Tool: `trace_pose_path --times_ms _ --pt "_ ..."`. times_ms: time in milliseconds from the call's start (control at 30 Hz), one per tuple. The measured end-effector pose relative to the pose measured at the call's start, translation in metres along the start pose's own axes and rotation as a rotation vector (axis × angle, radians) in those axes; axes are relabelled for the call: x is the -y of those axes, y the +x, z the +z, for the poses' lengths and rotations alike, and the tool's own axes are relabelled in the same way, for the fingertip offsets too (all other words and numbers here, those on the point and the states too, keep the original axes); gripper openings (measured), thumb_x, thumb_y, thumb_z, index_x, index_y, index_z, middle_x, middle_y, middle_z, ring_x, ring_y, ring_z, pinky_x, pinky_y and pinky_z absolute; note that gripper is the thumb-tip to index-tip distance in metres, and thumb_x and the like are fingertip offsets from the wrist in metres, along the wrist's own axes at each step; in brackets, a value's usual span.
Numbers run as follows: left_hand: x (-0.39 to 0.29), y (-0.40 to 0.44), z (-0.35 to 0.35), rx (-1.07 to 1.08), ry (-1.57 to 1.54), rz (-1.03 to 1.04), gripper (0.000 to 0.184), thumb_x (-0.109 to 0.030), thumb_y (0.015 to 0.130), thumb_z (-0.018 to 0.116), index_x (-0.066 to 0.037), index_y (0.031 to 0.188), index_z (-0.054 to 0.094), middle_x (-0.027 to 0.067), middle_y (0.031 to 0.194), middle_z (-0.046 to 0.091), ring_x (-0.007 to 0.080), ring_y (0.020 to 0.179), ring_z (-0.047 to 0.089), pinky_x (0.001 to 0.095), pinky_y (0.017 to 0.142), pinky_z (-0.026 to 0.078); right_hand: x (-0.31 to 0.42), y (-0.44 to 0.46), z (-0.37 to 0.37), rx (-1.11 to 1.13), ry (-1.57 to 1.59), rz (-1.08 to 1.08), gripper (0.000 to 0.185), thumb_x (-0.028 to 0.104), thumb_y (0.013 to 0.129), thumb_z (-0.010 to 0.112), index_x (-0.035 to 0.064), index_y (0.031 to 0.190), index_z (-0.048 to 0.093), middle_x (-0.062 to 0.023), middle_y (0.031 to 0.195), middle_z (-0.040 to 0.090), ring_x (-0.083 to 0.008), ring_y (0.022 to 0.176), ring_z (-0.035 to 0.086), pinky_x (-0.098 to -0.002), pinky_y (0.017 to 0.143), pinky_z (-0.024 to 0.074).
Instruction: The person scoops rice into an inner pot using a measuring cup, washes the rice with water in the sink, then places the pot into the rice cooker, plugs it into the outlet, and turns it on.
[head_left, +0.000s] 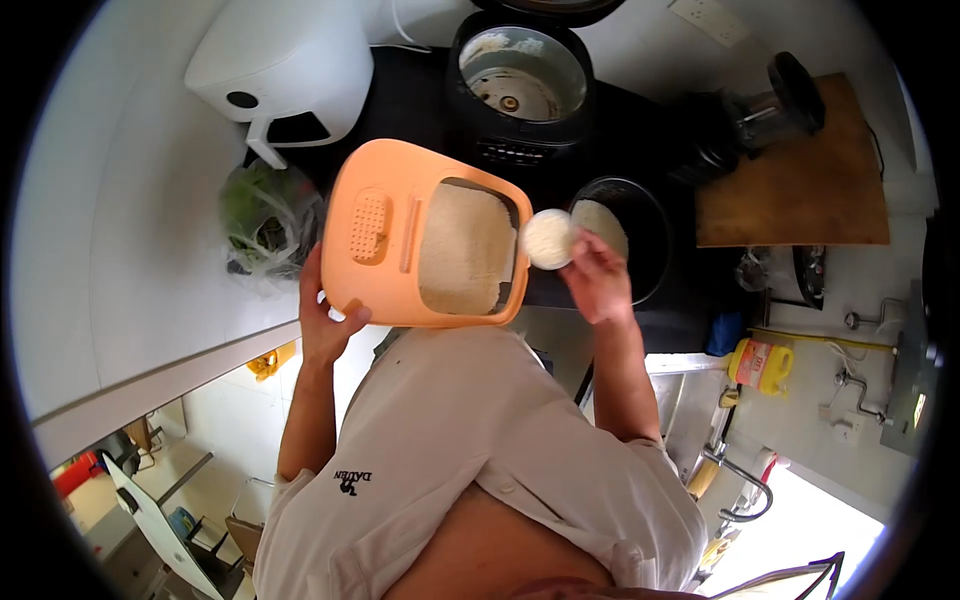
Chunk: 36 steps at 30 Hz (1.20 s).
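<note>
Orange plastic bin with rounded corners and a wide opening in its top [388, 290] sits in front of the person's body, at the near edge of a black countertop [405, 105]; whether it rests on anything cannot be told. Pale grains of rice [462, 245] show through the opening. The left hand [328, 325] grips the bin's near left corner, thumb on the top face and fingers curled round the side. The right hand [600, 280] pinches a small round white cup [530, 254], full of rice, between thumb and fingers. That cup is between the bin's right edge and a deep round black pot [652, 250], overlapping the bin's edge in view; whether they touch is unclear. More rice lies inside the pot.

Beyond the bin stands a black rice cooker with a raised lid and a metallic interior [515, 130]. To the left are a white boxy appliance with a front handle [285, 70] and a clear plastic bag of green leaves [262, 225]. A brown wooden board [800, 205] lies to the right.
</note>
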<state>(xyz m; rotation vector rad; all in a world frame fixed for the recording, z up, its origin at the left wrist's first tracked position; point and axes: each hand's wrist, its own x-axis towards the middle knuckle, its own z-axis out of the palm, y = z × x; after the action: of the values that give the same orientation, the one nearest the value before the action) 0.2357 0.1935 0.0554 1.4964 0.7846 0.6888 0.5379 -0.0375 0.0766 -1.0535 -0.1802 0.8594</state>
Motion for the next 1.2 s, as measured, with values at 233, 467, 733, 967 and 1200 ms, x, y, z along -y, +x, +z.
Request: trace_pose_path --times_ms 233,467,733,967,1200 --pt "0.001 0.001 0.0 0.028 -0.031 -0.021 0.11 -0.033 0.061 0.084 0.0 0.149 0.025 0.0124 0.143 0.041 0.0249 0.127 0.047 0.0384 0.095 0.05 0.048 -0.003 -0.086 -0.41 -1.094 -0.668 0.034 0.0 0.086 0.066 -0.0005 0.12 0.062 -0.0161 0.128 0.054 -0.0228 0.106 0.057 -0.0297 0.087 0.0495" --pt "-0.002 0.002 0.0 0.032 -0.009 -0.031 0.112 -0.035 0.06 0.083 0.001 0.148 0.025 0.0131 0.143 0.042 0.025 0.127 0.047 0.0383 0.095 0.05 0.059 -0.013 -0.084 -0.405 -1.973 -1.032 0.038 -0.008 0.074 0.062 0.0051 0.109 0.069 -0.0264 0.131 0.047 -0.044 0.115 0.049 -0.0443 0.083 0.0528" --pt "-0.004 0.002 0.001 0.035 -0.005 -0.034 0.112 -0.036 0.059 0.084 0.0 0.148 0.026 0.0126 0.143 0.042 0.025 0.127 0.047 0.0387 0.096 0.05 0.057 -0.016 -0.099 -0.421 -1.77 -0.961 0.038 -0.008 0.076 0.064 0.0058 0.111 0.07 -0.0241 0.128 0.052 -0.0382 0.111 0.054 -0.0376 0.081 0.0531" --pt "0.0 0.001 -0.001 0.02 -0.009 -0.006 0.111 -0.034 0.059 0.085 -0.003 0.148 0.027 0.0106 0.144 0.039 0.0248 0.127 0.046 0.0403 0.095 0.049 0.045 -0.006 -0.078 -0.471 -0.485 -0.449 0.03 0.006 0.091 0.065 -0.0046 0.12 0.063 -0.0136 0.118 0.065 -0.015 0.105 0.059 -0.0269 0.096 0.0444" --pt "-0.001 0.001 0.0 0.008 0.012 -0.002 0.112 -0.037 0.057 0.085 -0.004 0.148 0.029 0.0101 0.142 0.04 0.0225 0.117 0.05 0.0396 0.091 0.05 -0.036 0.009 0.017 0.112 -0.977 -0.578 0.035 0.004 0.085 0.069 0.0062 0.12 0.066 -0.0192 0.131 0.053 -0.0251 0.113 0.056 -0.0313 0.088 0.0521"
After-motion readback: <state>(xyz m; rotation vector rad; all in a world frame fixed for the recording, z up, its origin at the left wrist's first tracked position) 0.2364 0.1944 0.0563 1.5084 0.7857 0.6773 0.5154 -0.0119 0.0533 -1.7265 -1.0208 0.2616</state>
